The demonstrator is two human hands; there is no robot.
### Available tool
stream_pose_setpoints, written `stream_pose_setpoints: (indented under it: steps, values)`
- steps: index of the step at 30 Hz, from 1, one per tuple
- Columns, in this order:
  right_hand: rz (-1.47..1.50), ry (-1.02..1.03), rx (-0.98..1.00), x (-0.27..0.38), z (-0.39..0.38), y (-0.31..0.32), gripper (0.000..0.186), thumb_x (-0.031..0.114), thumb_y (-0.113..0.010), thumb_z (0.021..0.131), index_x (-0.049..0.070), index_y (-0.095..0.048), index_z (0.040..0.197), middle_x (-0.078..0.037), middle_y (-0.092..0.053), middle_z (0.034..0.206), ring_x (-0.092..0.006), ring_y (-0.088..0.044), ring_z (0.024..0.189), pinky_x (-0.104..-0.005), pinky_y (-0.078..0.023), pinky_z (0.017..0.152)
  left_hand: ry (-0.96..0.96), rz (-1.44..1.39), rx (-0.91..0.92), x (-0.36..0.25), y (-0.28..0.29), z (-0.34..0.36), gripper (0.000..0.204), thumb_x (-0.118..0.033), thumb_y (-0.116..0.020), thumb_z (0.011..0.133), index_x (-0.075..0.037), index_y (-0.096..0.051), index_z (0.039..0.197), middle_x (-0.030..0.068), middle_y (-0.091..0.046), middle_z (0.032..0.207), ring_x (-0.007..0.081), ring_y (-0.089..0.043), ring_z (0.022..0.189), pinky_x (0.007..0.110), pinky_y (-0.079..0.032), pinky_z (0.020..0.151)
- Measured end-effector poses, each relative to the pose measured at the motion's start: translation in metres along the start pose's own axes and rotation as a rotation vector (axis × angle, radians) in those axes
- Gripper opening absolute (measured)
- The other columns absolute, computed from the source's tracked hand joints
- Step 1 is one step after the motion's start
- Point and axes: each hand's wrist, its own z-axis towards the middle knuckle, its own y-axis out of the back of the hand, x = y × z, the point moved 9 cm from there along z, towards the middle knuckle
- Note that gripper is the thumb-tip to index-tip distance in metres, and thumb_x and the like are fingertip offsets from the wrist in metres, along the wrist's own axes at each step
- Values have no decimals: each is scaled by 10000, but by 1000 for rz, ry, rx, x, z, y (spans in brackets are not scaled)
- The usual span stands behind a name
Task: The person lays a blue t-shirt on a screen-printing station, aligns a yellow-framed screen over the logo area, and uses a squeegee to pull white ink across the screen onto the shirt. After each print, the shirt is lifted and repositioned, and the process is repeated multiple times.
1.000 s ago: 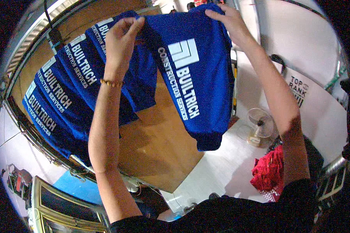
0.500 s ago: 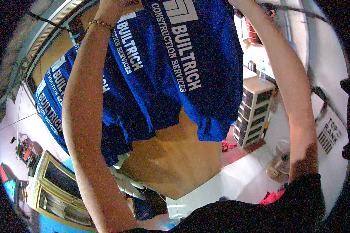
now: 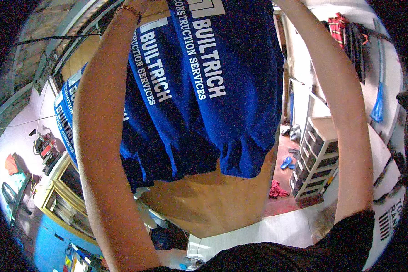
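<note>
My left hand point(image 3: 140, 4) reaches up to the top edge beside the blue printed garments, a bead bracelet at its wrist; its fingers are cut off. My right hand point(image 3: 277, 2) is at the top edge by the right side of the nearest blue garment point(image 3: 242, 68), its fingers out of sight. That garment carries white lettering and hangs with a bunched lower end. More blue printed garments point(image 3: 156, 127) overlap behind it to the left, partly hidden by my left forearm, in front of a brown board point(image 3: 206, 206).
Right, a drawer tower point(image 3: 309, 158) stands on red floor near blue slippers point(image 3: 288, 162) and red cloth point(image 3: 277, 189); clothes point(image 3: 342, 31) hang on the wall above. A yellow-framed glass cabinet point(image 3: 61, 199) is at lower left. A white surface point(image 3: 231, 235) lies below the board.
Both my hands have risen to the top edge, taking the front garment up beside the others. The view has shifted, showing more of the wall and floor at right.
</note>
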Motion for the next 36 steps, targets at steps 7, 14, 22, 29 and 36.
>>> stream_pose_setpoints:
  steps: [7,14,22,29,36]
  values:
    - [-674,195,-47,5,11,-2,322,159,-802,829,-13,-755,1097,-158,-777,1012,-309,-726,987,-392,-541,886,45,264,61,40,6,30,233,-273,-758,966,-40,-760,966,54,-727,820,134,-683,694,311,-580,610]
    - [-1181,309,210,-46,44,-16,295,123,-706,809,46,-767,1087,-223,-730,1118,-375,-684,1094,-477,-533,918,-56,763,126,50,-11,39,238,-274,-754,967,-37,-769,974,69,-738,838,148,-684,709,331,-575,643]
    - [-1177,179,341,-61,42,-26,311,142,-708,832,48,-754,1125,-210,-732,1112,-355,-687,1096,-463,-536,923,-46,813,137,43,-19,36,253,-279,-750,970,-29,-772,993,79,-746,856,160,-688,736,342,-571,670]
    - [-1175,184,355,-62,35,-29,327,159,-709,852,49,-742,1158,-198,-734,1107,-338,-690,1097,-451,-538,928,-65,834,133,33,-19,36,266,-284,-746,973,-22,-776,1009,88,-753,872,170,-692,758,351,-568,693]
    - [-1179,182,346,-57,19,-19,343,175,-711,872,50,-731,1190,-187,-735,1102,-321,-692,1099,-439,-540,932,-118,838,128,13,-19,34,280,-289,-743,975,-15,-779,1026,97,-759,888,181,-696,781,361,-565,716]
